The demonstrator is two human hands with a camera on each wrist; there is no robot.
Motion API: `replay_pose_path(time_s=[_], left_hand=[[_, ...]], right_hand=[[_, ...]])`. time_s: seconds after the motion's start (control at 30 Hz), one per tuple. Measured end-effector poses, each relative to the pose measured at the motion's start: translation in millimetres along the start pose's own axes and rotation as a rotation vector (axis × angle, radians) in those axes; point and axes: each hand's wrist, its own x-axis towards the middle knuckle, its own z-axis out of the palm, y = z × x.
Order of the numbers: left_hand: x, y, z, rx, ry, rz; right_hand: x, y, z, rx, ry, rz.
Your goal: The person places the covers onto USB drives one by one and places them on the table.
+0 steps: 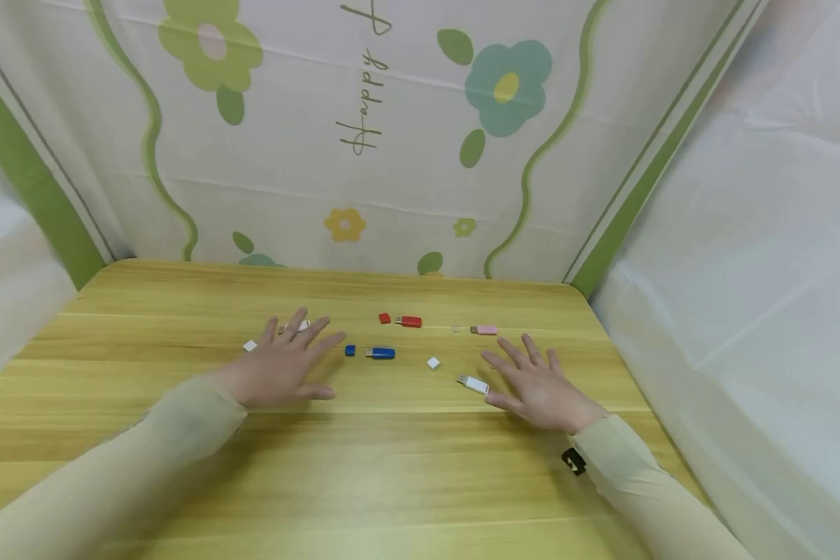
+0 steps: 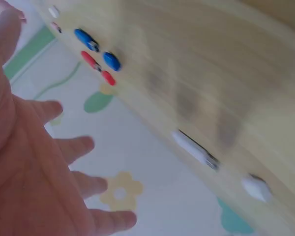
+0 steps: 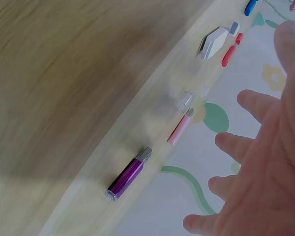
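Both hands are spread with straight fingers above the table, holding nothing. My left hand [image 1: 283, 369] partly covers a white USB stick [image 1: 303, 327], whose white cap [image 1: 250, 345] lies to its left. A blue USB stick [image 1: 382, 353] and its blue cap [image 1: 350, 351] are right of that hand. Farther back lie a red USB stick [image 1: 411, 321] and red cap [image 1: 384, 318]. Close to my right hand [image 1: 542, 390] is another white USB stick [image 1: 474, 385], its cap [image 1: 433, 362] apart. A pink USB stick [image 1: 486, 330] lies beyond. The purple USB stick [image 3: 128, 177] shows only in the right wrist view.
A faint clear cap [image 1: 455, 330] sits left of the pink stick. The wooden table [image 1: 364, 482] meets a flowered cloth [image 1: 287, 171] at its back edge. White fabric [image 1: 742, 311] hangs along the right side. A small black item [image 1: 573, 460] is at the right cuff.
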Motion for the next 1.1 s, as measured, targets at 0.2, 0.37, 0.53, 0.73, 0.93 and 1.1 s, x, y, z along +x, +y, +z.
replay_pose_path(time_s=[0.2,0.37,0.53,0.73,0.93,1.1], left_hand=[[51.9,11.3,6.2,0.021,-0.053,0.149],[100.8,31.3,11.0,-0.041,-0.066,0.180],[140.5,45.7,18.5,-0.131,-0.133,0.124],[167.4,47.2,33.6,-0.173,-0.188,0.062],[182.8,56.3,38.6,-0.204,-0.217,0.096],[190.0,63.1,41.1,-0.194,-0.238,0.082]], right_hand=[[3.0,1.8,1.0,-0.052,0.051,-0.061],[11.1,0.1,1.7,-0.094,0.116,-0.137],[19.3,-3.8,7.0,-0.103,0.118,-0.127],[26.5,-14.5,10.7,-0.061,0.088,-0.073],[28.8,-18.5,14.1,-0.045,0.059,-0.004],[30.9,-19.6,16.5,-0.038,0.078,-0.011]])
